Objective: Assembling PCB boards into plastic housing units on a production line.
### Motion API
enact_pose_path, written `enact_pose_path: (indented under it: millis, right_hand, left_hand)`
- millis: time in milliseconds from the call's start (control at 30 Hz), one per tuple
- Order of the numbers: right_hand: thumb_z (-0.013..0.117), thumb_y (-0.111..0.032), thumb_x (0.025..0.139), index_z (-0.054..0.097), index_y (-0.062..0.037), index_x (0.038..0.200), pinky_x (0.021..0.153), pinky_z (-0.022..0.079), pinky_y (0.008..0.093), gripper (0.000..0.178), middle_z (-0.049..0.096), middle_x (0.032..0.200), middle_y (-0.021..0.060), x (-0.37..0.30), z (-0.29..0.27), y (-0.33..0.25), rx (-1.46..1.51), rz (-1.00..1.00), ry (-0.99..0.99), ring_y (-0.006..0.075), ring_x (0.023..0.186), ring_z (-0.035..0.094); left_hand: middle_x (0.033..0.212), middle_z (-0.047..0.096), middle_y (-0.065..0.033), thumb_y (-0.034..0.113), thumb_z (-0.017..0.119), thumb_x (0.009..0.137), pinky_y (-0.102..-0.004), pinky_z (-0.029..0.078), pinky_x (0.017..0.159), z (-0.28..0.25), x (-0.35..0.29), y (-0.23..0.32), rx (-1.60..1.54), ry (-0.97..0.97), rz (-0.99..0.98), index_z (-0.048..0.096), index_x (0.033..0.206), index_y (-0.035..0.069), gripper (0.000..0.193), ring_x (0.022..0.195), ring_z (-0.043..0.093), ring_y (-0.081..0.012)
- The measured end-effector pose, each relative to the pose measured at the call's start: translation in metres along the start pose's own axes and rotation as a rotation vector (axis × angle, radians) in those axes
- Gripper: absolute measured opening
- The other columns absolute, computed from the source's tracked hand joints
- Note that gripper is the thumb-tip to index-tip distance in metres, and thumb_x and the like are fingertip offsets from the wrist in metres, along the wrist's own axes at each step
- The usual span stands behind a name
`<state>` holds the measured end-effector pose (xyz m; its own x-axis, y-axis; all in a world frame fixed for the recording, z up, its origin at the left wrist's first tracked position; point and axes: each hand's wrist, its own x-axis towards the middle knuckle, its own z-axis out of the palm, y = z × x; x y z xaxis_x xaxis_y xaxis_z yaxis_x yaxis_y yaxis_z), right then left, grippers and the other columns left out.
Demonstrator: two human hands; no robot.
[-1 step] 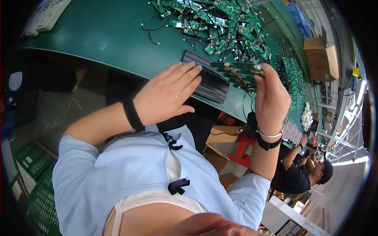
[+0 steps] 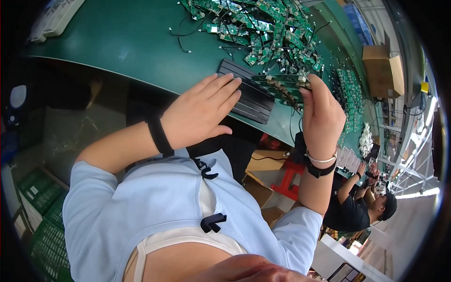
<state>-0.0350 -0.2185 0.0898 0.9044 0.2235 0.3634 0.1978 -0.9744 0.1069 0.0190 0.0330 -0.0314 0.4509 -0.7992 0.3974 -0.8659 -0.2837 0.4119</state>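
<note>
My left hand (image 2: 197, 108) lies with its fingers stretched out over the left part of a black ridged plate (image 2: 253, 107) at the table's near edge. Part of that plate is covered by the fingers. My right hand (image 2: 324, 115) pinches the right end of a green circuit board (image 2: 287, 89) between thumb and forefinger. The board is tilted and sits over the right end of the plate; whether it touches the plate I cannot tell. Thin black wires hang below it.
A heap of green circuit boards (image 2: 263, 28) with black wires covers the green table (image 2: 117, 51) beyond my hands. More boards (image 2: 350, 91) lie to the right. A white tray (image 2: 58, 19) stands far left, a cardboard box (image 2: 383, 70) far right. A co-worker (image 2: 357, 204) sits along the table.
My right hand has shifted slightly to the left with the circuit board's end. My left hand stays in place on the plate.
</note>
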Motion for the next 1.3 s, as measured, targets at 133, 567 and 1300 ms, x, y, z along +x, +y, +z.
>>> enact_pose_path:
  millis: [133, 567, 1300]
  right_hand:
    - [0.07, -0.012, 0.095, 0.067, -0.0081, 0.117, 0.064, 0.051, 0.0381, 0.023, 0.071, 0.094, 0.0121, 0.01, -0.003, -0.004, -0.031, -0.094, -0.045, 0.0328, 0.076, 0.067]
    - [0.073, -0.013, 0.091, 0.062, -0.0077, 0.116, 0.062, 0.05, 0.04, 0.028, 0.068, 0.087, 0.0108, 0.034, 0.0, -0.038, -0.017, -0.16, -0.131, 0.0317, 0.073, 0.065]
    - [0.063, -0.014, 0.103, 0.061, -0.0005, 0.124, 0.076, 0.051, 0.0314, 0.025, 0.067, 0.09, 0.0116, 0.111, 0.067, 0.075, 0.534, -0.015, -0.261, 0.0194, 0.08, 0.064]
  left_hand:
    - [0.157, 0.043, -0.0184, 0.039, 0.079, 0.081, -0.0465, 0.034, 0.121, 0.01, -0.004, -0.002, 0.084, -0.058, -0.007, 0.049, 0.145, -0.002, 0.081, 0.148, 0.039, -0.0348]
    - [0.159, 0.043, -0.0156, 0.043, 0.078, 0.082, -0.044, 0.032, 0.122, 0.011, -0.005, -0.008, 0.186, -0.137, 0.035, 0.05, 0.148, 0.0, 0.084, 0.15, 0.036, -0.0319]
    - [0.161, 0.041, -0.0174, 0.044, 0.081, 0.08, -0.046, 0.034, 0.12, 0.019, -0.007, -0.002, 0.305, -0.114, 0.062, 0.047, 0.15, 0.002, 0.088, 0.15, 0.037, -0.0333]
